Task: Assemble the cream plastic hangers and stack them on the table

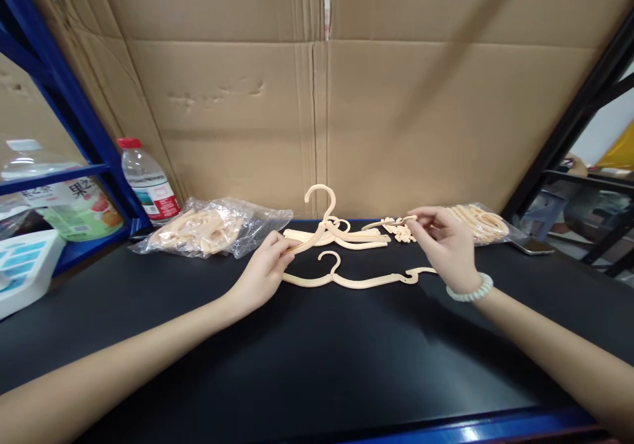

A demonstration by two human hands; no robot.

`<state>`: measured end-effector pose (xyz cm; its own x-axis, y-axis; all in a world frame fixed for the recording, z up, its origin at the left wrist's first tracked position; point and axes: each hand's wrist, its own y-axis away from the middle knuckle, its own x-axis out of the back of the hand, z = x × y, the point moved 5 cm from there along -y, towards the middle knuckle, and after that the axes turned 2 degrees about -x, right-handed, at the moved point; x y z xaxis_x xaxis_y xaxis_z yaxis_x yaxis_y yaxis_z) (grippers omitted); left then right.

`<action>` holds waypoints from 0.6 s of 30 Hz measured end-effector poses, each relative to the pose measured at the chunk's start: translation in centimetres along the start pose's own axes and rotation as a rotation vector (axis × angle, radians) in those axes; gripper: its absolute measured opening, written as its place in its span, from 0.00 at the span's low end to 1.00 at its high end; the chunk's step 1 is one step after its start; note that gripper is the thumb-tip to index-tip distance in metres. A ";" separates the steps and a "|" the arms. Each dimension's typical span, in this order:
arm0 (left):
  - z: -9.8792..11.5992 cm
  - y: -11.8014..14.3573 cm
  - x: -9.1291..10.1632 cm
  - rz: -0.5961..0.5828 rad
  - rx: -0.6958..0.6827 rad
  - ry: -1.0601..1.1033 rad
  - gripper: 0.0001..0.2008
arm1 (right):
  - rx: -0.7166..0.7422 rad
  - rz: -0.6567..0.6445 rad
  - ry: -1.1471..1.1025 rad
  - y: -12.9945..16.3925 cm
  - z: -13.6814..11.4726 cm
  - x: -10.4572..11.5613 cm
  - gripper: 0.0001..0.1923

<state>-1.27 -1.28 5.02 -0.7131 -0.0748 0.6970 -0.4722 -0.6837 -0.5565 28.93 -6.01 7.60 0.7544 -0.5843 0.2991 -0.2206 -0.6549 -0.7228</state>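
My left hand (270, 265) is closed on one end of a beige plastic hanger (321, 199), held upright with its hook at the top. Pinched in my right hand (443, 242) is a thin, curved beige piece (381, 223), pointing left. Behind the held hanger, other beige hangers (366, 242) lie stacked and partly hidden. Another hanger (361, 282) lies flat nearer me, with a curved hook-shaped piece (412, 275) at its right end; my right hand covers part of that area. Small beige parts (403, 231) form a pile just left of my right hand.
On the left lies a clear bag of beige parts (208, 229), and another bag (478, 222) is at the right. A phone-like object (532, 246) rests beside it. A red-capped bottle (148, 183) and a white tray (27, 272) stand left. Cardboard (222, 120) walls the black table's back.
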 end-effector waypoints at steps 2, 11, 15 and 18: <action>-0.2 0.6 -0.2 0.014 0.013 0.009 0.12 | -0.144 -0.017 -0.155 0.9 0.0 -0.3 0.10; -1.0 1.0 -0.7 0.027 0.023 0.027 0.11 | -0.472 -0.135 -0.550 1.9 3.1 -1.8 0.11; -1.1 1.0 -0.7 0.016 0.028 0.036 0.11 | -0.682 -0.176 -0.634 2.8 5.0 -2.7 0.10; -1.0 0.9 -0.7 0.010 0.034 0.041 0.11 | -0.774 -0.189 -0.751 3.2 5.3 -3.2 0.13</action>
<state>-1.71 -1.16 3.55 -0.7390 -0.0524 0.6716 -0.4474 -0.7071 -0.5476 29.08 -3.68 1.02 0.9437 -0.1735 -0.2817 -0.1920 -0.9806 -0.0392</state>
